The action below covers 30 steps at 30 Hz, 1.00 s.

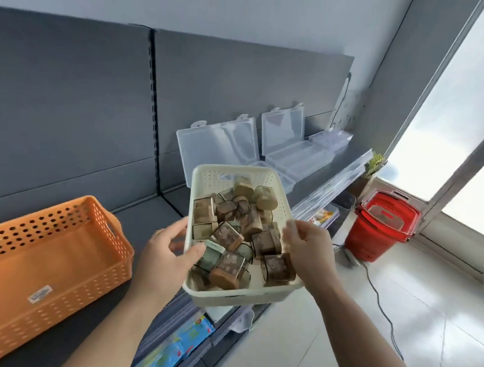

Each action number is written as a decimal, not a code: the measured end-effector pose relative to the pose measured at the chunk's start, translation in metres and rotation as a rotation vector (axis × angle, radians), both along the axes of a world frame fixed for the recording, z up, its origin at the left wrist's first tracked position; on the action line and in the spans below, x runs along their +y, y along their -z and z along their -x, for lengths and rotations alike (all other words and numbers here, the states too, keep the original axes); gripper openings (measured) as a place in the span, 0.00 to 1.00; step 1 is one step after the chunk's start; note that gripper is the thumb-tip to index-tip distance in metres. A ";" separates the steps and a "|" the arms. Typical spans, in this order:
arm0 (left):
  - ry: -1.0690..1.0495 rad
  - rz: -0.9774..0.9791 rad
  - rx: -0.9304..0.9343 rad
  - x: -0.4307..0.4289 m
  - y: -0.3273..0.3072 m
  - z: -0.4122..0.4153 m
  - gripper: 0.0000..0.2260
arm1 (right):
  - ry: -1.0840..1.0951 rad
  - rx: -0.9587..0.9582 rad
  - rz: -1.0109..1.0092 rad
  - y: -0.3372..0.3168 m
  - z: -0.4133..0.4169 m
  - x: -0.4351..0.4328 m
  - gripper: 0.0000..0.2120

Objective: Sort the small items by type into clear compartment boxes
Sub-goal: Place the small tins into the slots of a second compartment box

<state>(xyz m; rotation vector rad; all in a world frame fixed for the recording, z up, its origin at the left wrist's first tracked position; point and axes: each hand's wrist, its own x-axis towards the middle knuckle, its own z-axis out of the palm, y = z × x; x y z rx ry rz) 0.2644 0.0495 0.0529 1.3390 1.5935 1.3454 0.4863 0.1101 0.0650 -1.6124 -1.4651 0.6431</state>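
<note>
Grey shop shelving is running along the wall, its dark shelf (147,219) stretching away toward a bright window. Over the shelf's front edge, a cream basket (206,180) is sitting between both hands, packed with small brown and green boxes (227,236). The left hand (164,252) is gripping the basket's left rim, thumb hooked inside. The right hand (308,250) is curling its fingers over the right rim. Just behind the basket, clear compartment boxes (295,158) are standing open, lids up. An orange basket (53,254) is lying well apart to the left. Pale floor (337,352) is spreading to the right, with red shopping baskets (377,233) standing near the window.
</note>
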 end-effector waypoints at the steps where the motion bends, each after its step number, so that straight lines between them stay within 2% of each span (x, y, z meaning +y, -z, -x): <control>1: 0.029 0.018 -0.041 0.013 0.000 -0.013 0.19 | 0.016 -0.013 0.004 0.001 -0.011 0.011 0.19; 6: -0.009 0.059 -0.089 0.083 0.004 -0.050 0.19 | 0.036 -0.051 0.046 0.008 -0.049 0.064 0.17; 11: -0.057 0.046 -0.030 0.160 0.010 -0.054 0.17 | -0.049 0.038 0.177 0.008 -0.065 0.124 0.07; 16: -0.032 0.091 -0.005 0.236 0.010 -0.041 0.17 | -0.144 -0.074 0.273 0.017 -0.083 0.212 0.25; 19: 0.010 0.151 0.053 0.276 0.010 -0.036 0.17 | -0.170 -0.021 0.327 0.016 -0.091 0.261 0.30; 22: 0.034 0.182 0.089 0.305 0.008 -0.034 0.17 | -0.179 0.043 0.355 0.014 -0.099 0.307 0.30; 24: 0.049 0.208 0.122 0.319 0.008 -0.031 0.17 | -0.192 -0.004 0.366 0.017 -0.103 0.334 0.28; 28: 0.062 0.268 0.189 0.343 0.010 -0.026 0.17 | -0.314 -0.113 0.384 0.022 -0.107 0.376 0.11; 30: 0.045 0.298 0.247 0.352 0.013 -0.024 0.17 | -0.387 -0.163 0.372 0.025 -0.106 0.393 0.11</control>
